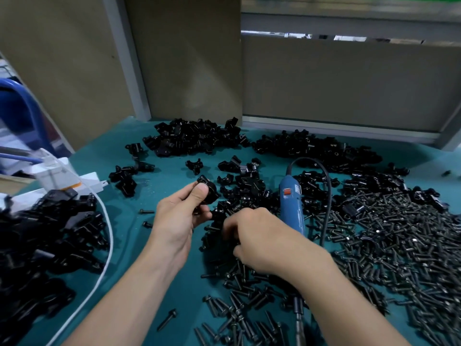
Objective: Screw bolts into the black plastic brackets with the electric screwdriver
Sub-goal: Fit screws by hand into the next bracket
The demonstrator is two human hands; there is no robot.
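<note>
Pinched in the left hand (179,216), above the green mat (159,245) near mid-table: one black bracket (209,193), thumb on top, fingers curled beneath. Just right of it, knuckles up and fingers bent down among loose parts: the right hand (259,236) (blurred at the fingertips, so no telling whether anything is grasped). Lying on the mat just beyond that hand: blue electric screwdriver (291,208), red switch up, black cord looping behind, metal bit end showing below the right forearm. To the right, spread wide: bolts (399,245). Along the far edge: piles of brackets (194,137). At the left edge: another black heap (50,233), white cable (107,245) curving past.
</note>
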